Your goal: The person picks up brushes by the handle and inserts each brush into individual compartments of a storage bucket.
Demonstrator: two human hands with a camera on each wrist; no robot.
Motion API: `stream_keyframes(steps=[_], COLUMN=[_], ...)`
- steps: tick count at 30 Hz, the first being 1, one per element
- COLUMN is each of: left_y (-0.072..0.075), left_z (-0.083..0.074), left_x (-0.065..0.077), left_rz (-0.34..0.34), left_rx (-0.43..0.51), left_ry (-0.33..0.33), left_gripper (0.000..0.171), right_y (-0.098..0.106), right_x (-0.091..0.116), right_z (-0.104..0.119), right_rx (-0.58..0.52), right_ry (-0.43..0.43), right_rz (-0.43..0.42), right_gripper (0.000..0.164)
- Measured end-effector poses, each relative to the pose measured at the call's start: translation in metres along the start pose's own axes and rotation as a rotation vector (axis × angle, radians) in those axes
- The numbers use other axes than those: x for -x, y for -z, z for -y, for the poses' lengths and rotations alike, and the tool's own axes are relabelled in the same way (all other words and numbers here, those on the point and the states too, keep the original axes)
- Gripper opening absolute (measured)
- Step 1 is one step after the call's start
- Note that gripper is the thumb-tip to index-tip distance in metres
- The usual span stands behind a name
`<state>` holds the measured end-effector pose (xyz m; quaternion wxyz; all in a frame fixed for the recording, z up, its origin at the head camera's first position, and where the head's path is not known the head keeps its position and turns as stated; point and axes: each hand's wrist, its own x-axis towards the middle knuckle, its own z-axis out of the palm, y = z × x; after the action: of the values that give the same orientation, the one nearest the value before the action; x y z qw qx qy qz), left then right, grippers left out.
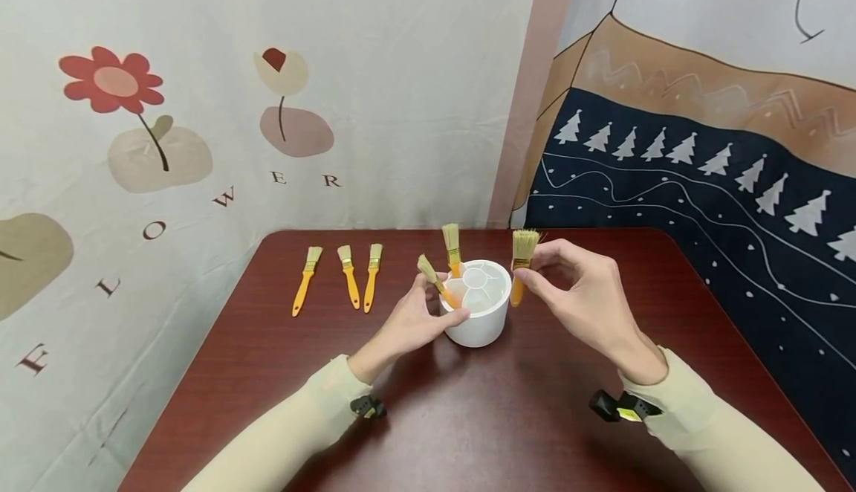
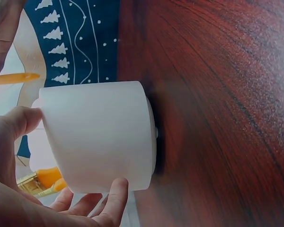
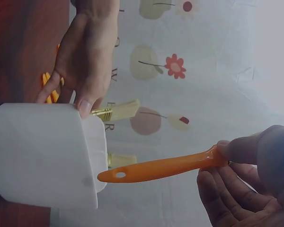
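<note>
White and round, a holder (image 1: pixel 476 328) with a divided top is standing on the dark red table (image 1: pixel 435 425) in the head view. One upright brush (image 1: pixel 451 243) and one tilted brush (image 1: pixel 431 273) are resting in its compartments on the left side. The left hand (image 1: pixel 414 321) is gripping the holder, while the right hand (image 1: pixel 591 302) is pinching a third brush (image 1: pixel 524 249), bristles up, just beside the holder's right side. Three loose brushes (image 1: pixel 351 284) are lying well apart, toward the table's far left.

From the left wrist, the left thumb is pressing the holder's rim and the fingers are curling along its wall; an orange handle end is showing near the rim.

From the right wrist, the thumb and fingers are holding the third brush near its ferrule; its handle is overlapping the rim, though whether they are touching, I cannot tell.
</note>
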<state>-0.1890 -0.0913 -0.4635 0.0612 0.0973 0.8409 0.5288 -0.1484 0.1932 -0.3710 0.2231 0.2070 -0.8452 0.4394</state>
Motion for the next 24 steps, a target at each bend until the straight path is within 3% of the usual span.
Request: stream_keyframes(steps=[15,24], left_y=[0.000,0.000], left_z=[-0.001,0.001], left_x=[0.000,-0.001], left_rz=[0.021,0.028], left_rx=[0.010,0.017], left_ry=[0.005,0.001], left_gripper=[0.082,0.082], right_y=[-0.021,-0.041], right_x=[-0.002,0.001], right_z=[0.005,-0.009], right_rx=[-0.083,-0.079], right_ry=[0.083,0.120], right_rz=[0.020,0.028], right_gripper=[0.028,0.026])
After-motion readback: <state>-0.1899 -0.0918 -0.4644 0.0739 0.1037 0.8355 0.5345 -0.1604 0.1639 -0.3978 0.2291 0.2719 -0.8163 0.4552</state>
